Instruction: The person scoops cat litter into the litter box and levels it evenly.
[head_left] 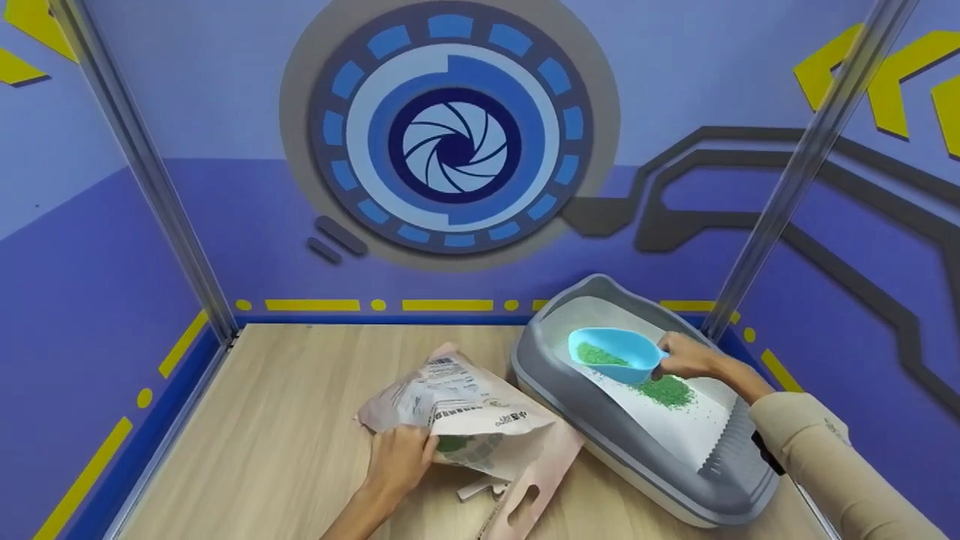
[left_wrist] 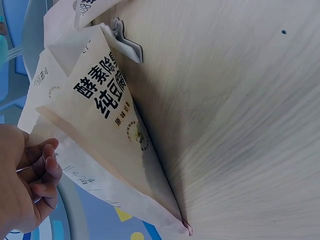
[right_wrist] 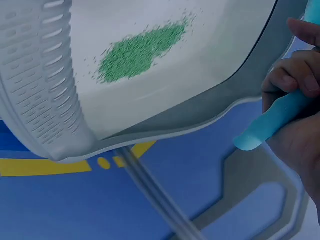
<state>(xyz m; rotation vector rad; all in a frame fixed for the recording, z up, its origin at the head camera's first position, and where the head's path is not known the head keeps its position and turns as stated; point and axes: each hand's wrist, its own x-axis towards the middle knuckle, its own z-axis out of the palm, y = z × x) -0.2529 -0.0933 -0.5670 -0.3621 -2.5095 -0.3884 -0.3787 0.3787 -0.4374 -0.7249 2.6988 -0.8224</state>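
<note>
My right hand (head_left: 688,358) grips the handle of a light-blue scoop (head_left: 630,346), held over a grey litter box (head_left: 551,382). Green cat litter (head_left: 600,355) lies in the scoop's bowl. A small pile of the same green litter (right_wrist: 132,55) rests on the white floor of the box. To the left, a pale pink paper-like litter bag (head_left: 487,412) lies on its side, mouth gaping, with some green showing inside. At the edge of its opening my left hand (head_left: 397,459) holds the bag with curled fingers (left_wrist: 47,172).
A grey-white clip (left_wrist: 127,47) lies on the wooden table (head_left: 270,420) by the bag. The box has a ribbed, slotted step (right_wrist: 37,85) at one end. Blue printed walls (head_left: 247,240) and metal posts (head_left: 142,157) stand behind and at both sides.
</note>
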